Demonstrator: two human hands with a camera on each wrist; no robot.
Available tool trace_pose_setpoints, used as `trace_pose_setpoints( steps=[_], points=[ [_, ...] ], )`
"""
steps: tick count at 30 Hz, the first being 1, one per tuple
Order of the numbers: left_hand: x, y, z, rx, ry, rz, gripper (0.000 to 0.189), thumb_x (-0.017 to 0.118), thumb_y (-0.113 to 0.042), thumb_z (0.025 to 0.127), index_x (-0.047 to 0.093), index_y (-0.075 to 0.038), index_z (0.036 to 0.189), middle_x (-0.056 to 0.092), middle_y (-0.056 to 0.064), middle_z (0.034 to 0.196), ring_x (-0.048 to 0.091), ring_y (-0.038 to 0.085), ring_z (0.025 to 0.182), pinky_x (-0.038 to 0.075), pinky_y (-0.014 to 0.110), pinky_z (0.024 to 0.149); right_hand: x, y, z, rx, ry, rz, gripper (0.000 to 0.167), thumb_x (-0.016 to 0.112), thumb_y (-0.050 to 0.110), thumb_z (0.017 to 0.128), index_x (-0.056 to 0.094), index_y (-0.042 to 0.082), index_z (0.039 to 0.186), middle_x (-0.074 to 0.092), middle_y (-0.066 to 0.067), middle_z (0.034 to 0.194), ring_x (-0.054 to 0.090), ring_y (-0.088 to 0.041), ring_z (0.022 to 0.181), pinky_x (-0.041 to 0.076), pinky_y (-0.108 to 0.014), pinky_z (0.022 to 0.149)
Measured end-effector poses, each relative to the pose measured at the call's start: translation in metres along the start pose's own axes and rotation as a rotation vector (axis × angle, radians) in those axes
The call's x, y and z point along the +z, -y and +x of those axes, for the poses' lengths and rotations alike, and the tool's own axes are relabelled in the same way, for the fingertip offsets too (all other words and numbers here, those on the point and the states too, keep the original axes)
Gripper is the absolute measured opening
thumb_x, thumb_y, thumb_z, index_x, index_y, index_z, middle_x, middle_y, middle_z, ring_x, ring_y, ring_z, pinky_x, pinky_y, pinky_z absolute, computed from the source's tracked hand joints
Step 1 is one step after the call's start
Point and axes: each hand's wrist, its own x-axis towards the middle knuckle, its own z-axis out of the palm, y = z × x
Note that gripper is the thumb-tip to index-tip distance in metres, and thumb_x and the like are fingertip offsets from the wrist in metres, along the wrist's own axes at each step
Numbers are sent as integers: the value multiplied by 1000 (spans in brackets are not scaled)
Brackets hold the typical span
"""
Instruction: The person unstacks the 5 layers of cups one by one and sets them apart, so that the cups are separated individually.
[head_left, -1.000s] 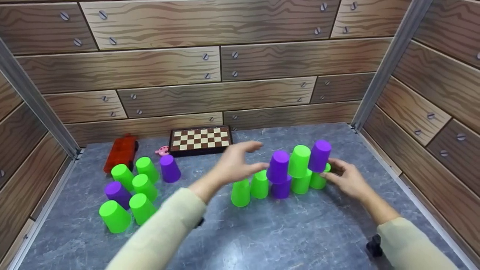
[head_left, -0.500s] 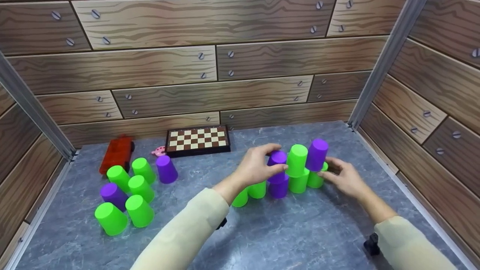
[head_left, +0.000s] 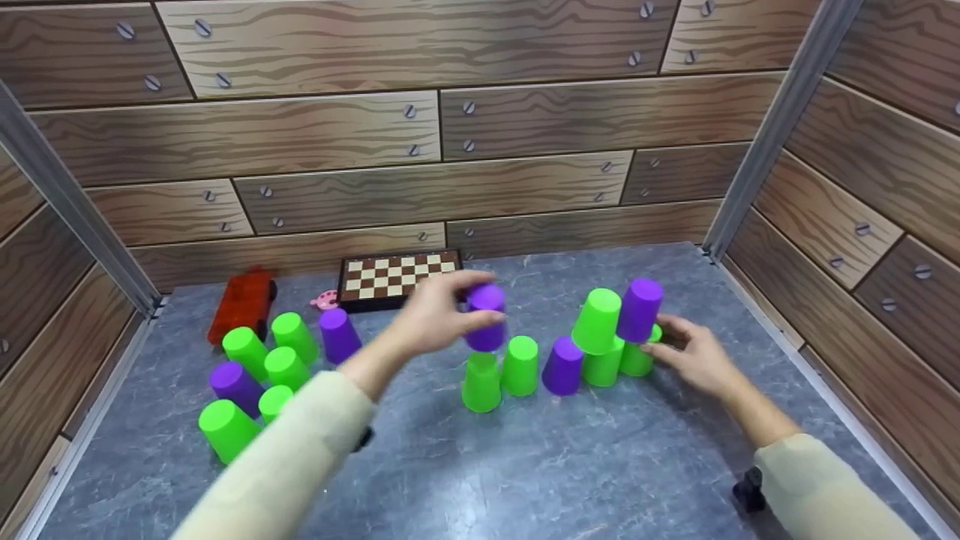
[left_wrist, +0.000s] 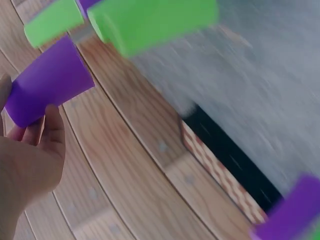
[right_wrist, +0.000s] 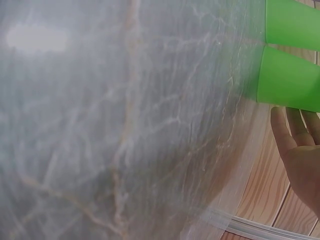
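head view bright, soft glare on near tabletop (head_left: 461, 502), shadow beside your right forearm (head_left: 761, 420), left wrist view blurred, your held purple cup (left_wrist: 50, 82) crisper, 1 glare patch in right wrist view

On the grey marbled desk (head_left: 525, 465), a checkered board (head_left: 375, 279) lies near the back wall (head_left: 300, 135), which shows a wood-plank pattern. A small pink object (head_left: 325, 301) is just beside its left end, and a red toy vehicle (head_left: 241, 306) lies further left.
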Motion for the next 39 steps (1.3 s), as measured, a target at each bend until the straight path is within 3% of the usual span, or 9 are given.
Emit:
trace_pose_setpoints(
  steps=[4,8,15,21,27,35,39],
  points=[
    [-35,13,-12,-35,-30,33,63,89,-25,88,66,-8,143,73,9,126,69,23,110,57,42,100,-2,-1,-1,-1,-12,-5,54,79,8,96,58,-9,143,68,-28,130,68,-29,113,57,-18,88],
    [-66,22,-24,-51,-58,94,59,90,-23,87,68,-7,140,74,10,125,70,27,112,55,48,102,-5,-5,-2,0,-17,-22,54,79,7,97,58,-10,143,68,-29,130,68,-32,114,56,-17,88],
    [-99,50,-44,-93,-36,176,55,91,-21,86,71,-9,136,75,11,124,70,29,111,55,50,100,-7,-9,-4,9,-21,-78,53,75,5,99,54,-12,144,64,-32,134,64,-42,120,52,-14,89],
    [-113,74,-62,-179,21,201,56,90,-20,87,70,-7,137,73,13,124,70,31,108,62,45,88,-4,-8,-4,13,-14,-100,54,74,4,99,52,-15,145,63,-35,134,64,-43,120,51,-13,89],
    [-121,91,-76,-199,37,230,57,88,-18,89,67,-2,141,70,19,132,68,35,115,61,46,93,-3,-7,-2,12,-9,-90,54,76,7,99,54,-12,145,65,-31,133,66,-39,117,53,-16,88],
    [-124,107,-89,-189,75,240,53,88,-10,88,69,-1,136,70,20,131,66,41,121,60,48,96,0,-4,1,-16,-12,-38,53,79,10,97,59,-9,142,68,-27,130,67,-12,110,54,-17,92],
    [-124,110,-92,-203,87,235,52,88,-10,87,69,-1,135,70,20,132,67,41,121,61,47,96,1,-2,3,-18,-12,-38,53,79,9,97,58,-9,142,68,-28,132,68,-23,115,53,-16,93]
  ],
)
